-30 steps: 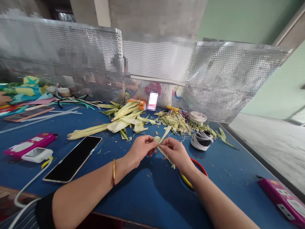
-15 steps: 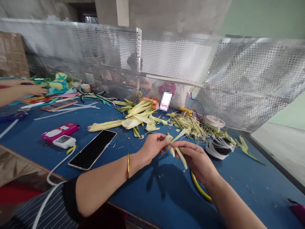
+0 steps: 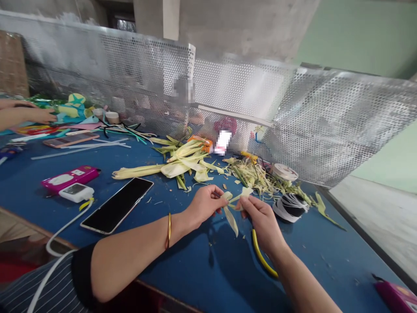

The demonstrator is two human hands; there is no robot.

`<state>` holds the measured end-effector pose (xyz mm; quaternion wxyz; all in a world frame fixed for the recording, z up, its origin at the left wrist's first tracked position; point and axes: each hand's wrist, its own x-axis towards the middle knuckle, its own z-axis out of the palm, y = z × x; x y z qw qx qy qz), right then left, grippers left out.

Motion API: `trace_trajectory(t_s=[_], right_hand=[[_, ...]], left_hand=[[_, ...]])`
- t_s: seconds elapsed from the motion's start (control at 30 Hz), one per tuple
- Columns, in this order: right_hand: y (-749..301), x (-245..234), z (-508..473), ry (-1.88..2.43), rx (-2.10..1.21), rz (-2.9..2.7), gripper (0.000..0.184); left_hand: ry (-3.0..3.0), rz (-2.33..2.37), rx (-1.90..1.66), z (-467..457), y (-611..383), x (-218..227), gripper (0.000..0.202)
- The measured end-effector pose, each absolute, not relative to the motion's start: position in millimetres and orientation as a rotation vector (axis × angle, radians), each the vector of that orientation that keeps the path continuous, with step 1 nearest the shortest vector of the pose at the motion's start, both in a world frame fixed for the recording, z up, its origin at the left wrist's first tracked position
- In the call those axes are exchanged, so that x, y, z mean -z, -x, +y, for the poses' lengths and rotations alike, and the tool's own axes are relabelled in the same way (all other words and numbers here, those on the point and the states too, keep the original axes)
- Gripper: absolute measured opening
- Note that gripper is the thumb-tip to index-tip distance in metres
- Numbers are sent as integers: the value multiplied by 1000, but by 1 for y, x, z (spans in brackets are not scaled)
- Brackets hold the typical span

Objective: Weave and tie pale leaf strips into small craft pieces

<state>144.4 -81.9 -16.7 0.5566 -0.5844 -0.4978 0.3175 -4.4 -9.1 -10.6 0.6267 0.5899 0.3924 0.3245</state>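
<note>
Over a blue table (image 3: 202,269), my left hand (image 3: 204,204) and my right hand (image 3: 260,217) each pinch a pale green leaf strip (image 3: 232,217). The strip is bent between the two hands and its loose end hangs down toward the table. A gold bangle sits on my left wrist. A pile of long green leaves (image 3: 176,163) lies just beyond my left hand. Shredded leaf scraps (image 3: 260,176) lie beyond my right hand.
A black phone (image 3: 117,204) lies left of my left arm, by a pink case (image 3: 70,177) and a white charger (image 3: 76,192). A spool of wire (image 3: 288,206) and a yellow-handled tool (image 3: 262,256) lie by my right hand. Another person's hand (image 3: 39,115) rests far left. Perforated metal screens (image 3: 293,121) ring the table.
The view shifted slightly right and down. My hands stayed together on the strip, working it; the strip's loose end now hangs lower between them.
</note>
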Motion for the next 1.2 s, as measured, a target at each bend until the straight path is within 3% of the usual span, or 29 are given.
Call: trace_trajectory(t_s=[0.57, 0.9, 1.2], right_hand=[[-140, 19, -77, 1455, -1200, -940, 23], [-138, 19, -73, 1434, -1204, -938, 25], [-133, 19, -74, 1412, -1148, -951, 30]], left_hand=[[-1507, 900, -732, -7, 2, 17, 14], [-1917, 874, -858, -4, 6, 25, 13], [-1880, 893, -842, -5, 7, 24, 17]])
